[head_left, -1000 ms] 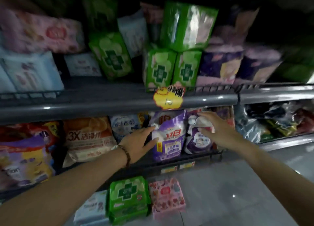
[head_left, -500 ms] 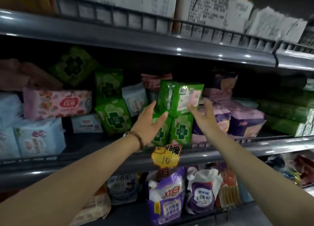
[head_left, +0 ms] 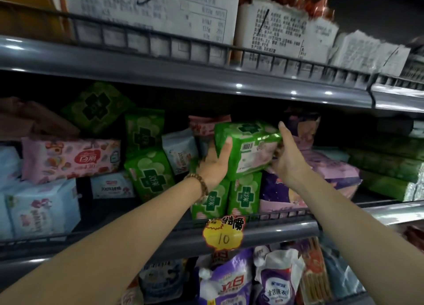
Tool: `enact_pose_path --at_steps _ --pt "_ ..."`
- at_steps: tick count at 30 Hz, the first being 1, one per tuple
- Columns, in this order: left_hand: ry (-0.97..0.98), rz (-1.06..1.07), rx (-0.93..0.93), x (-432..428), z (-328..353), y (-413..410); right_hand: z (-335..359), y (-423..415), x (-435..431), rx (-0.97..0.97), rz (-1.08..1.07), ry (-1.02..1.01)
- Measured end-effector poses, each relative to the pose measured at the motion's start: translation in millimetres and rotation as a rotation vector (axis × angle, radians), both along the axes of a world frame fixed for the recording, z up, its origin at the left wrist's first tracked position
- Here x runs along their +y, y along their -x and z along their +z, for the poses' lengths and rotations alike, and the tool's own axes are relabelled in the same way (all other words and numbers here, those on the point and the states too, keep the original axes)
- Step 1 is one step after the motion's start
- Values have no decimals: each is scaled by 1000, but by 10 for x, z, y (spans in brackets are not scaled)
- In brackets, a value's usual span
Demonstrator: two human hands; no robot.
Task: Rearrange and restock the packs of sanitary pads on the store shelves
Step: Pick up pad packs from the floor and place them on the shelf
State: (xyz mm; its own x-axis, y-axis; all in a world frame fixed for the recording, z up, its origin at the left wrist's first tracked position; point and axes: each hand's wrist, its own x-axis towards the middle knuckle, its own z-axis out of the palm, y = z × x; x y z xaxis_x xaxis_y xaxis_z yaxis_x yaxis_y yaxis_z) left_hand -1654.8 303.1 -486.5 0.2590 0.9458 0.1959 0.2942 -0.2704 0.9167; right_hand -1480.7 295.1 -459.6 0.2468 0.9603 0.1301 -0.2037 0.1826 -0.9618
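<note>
Head view: green pack (head_left: 249,149) sits atop two upright packs (head_left: 227,195), gripped between left hand (head_left: 212,163) and right hand (head_left: 288,159).

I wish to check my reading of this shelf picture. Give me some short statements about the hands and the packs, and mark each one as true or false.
1. The left hand and the right hand both hold one green pack. True.
2. A bead bracelet is on the right wrist. False: the bead bracelet is on the left wrist.
3. The yellow price tag on the shelf edge shows the number 10. True.
4. The green pack is down among the purple pouches. False: it is on the shelf above the purple pouches, over two upright green packs.
</note>
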Motion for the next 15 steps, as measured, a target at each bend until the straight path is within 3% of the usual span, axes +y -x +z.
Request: enact_pose_path --at_steps 4,7,12,15 --pt "3 -100 -320 -290 -29 260 -100 94 -421 147 149 -100" --pt "-15 -98 -474 -597 -178 503 -230 283 -769 157 188 -53" --pt "-180 31 -415 -1034 -640 820 -633 656 -1257 65 242 142" --pt "-138 114 -316 -1204 -946 991 -900 877 -1464 61 360 270"
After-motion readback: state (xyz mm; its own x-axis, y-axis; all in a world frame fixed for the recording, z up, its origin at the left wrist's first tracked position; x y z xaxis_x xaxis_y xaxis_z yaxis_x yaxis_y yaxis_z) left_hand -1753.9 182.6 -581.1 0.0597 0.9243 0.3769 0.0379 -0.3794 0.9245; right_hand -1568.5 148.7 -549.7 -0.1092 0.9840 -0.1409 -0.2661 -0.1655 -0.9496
